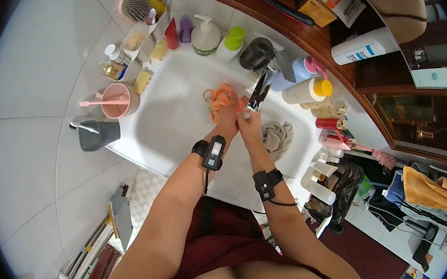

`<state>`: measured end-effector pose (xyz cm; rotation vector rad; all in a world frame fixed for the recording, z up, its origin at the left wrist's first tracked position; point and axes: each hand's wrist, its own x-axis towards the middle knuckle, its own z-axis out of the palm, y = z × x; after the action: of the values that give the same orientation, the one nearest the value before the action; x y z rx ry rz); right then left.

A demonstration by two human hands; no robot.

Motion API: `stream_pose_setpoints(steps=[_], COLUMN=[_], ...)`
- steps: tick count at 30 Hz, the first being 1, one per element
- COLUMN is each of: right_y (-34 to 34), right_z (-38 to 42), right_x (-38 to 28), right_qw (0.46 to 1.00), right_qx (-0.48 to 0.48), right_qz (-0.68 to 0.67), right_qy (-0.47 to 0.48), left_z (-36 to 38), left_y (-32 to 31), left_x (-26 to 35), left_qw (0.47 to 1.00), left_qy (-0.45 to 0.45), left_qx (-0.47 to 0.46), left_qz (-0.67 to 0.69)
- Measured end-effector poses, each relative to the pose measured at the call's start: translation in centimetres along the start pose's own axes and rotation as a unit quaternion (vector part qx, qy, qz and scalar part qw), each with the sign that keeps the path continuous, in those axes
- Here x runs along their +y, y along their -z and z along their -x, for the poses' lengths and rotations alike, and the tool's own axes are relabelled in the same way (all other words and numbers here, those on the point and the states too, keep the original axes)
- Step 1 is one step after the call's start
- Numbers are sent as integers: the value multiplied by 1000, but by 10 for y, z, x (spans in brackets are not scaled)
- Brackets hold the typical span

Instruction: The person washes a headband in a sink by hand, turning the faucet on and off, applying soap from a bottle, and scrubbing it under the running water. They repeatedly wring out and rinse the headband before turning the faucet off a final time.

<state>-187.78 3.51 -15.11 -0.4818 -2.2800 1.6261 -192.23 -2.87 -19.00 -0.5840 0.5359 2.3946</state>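
Over the white sink [163, 99], my left hand [227, 118] is closed on an orange cloth [221, 95] that bunches up above its fingers. A thin looped strap hangs at the cloth's left side. My right hand [248, 120] is right beside the left one, under the chrome faucet [258, 94], with its fingers curled. Something small and pale shows at its fingers, too small to name. A grey wet cloth [277, 138] lies crumpled in the sink to the right of my right wrist.
Bottles, among them a white pump bottle [206, 35] and a yellow-capped bottle [305, 91], line the sink's back and right edges. A pink cup [119, 101] and a grey cup [97, 134] stand at the left. A wooden shelf [344, 82] curves along the upper right.
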Motion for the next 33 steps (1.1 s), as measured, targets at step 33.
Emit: stream_pose_setpoints(steps=[33], right_y=[25], right_z=[-6], right_x=[14], right_qw=[923], right_qx=[-38], right_qz=[-238], right_qy=[-301], left_z=[15], left_y=[9], left_x=[-5], left_qw=[990], left_qy=[48], left_qx=[-14], left_qz=[-129])
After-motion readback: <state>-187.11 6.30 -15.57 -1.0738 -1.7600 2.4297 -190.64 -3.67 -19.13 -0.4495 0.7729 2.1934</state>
